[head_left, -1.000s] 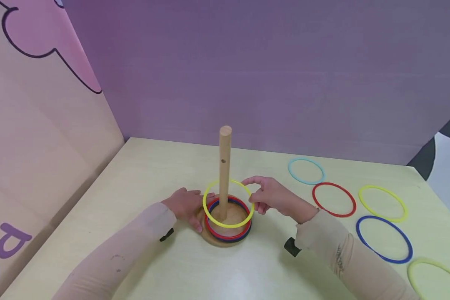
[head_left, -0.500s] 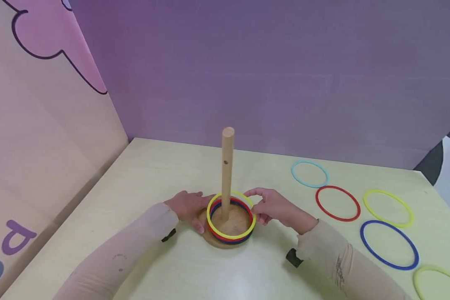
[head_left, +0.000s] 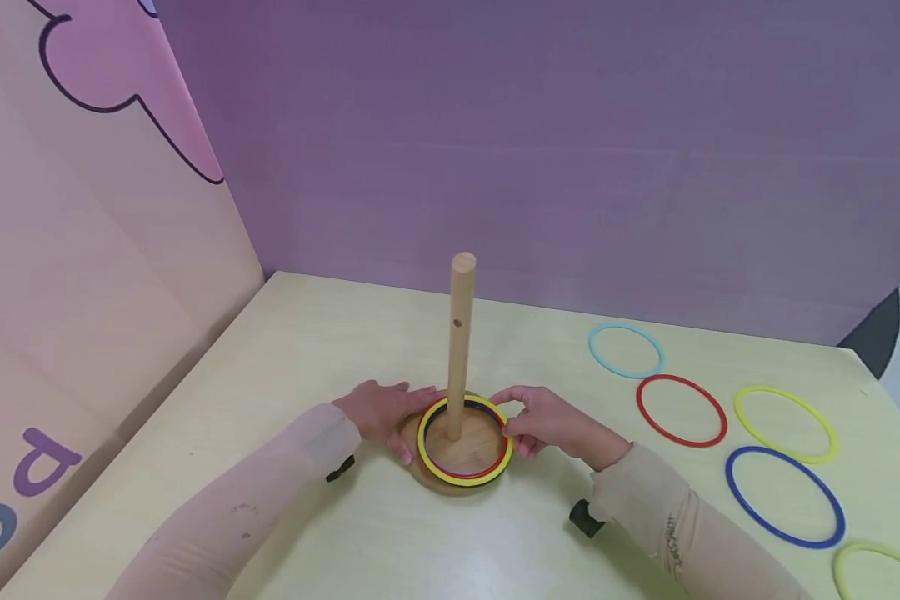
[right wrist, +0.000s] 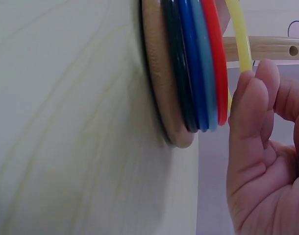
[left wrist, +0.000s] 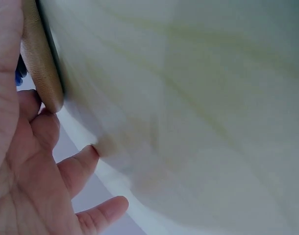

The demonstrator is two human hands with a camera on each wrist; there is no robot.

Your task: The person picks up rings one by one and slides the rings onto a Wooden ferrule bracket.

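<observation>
A wooden peg (head_left: 461, 342) stands upright on a round wooden base (head_left: 420, 471) near the table's front. Several rings lie stacked on the base, with a yellow ring (head_left: 465, 480) on top. My right hand (head_left: 507, 415) pinches that yellow ring at its right side. In the right wrist view the yellow ring (right wrist: 239, 39) sits slightly tilted above the red ring (right wrist: 215, 58), held by my fingers (right wrist: 257, 98). My left hand (head_left: 401, 419) rests with straight fingers on the base's left edge. The left wrist view shows that hand (left wrist: 27, 171) against the base (left wrist: 41, 63).
Loose rings lie on the table (head_left: 285, 392) to the right: light blue (head_left: 592, 350), red (head_left: 641, 412), yellow (head_left: 738, 412), blue (head_left: 730, 492), and a yellow-green one (head_left: 840, 562) at the corner. Purple and pink walls close in the back and left.
My right hand has lowered the yellow ring down the peg, from tilted above the stack to nearly flat on it. The left hand has stayed on the base.
</observation>
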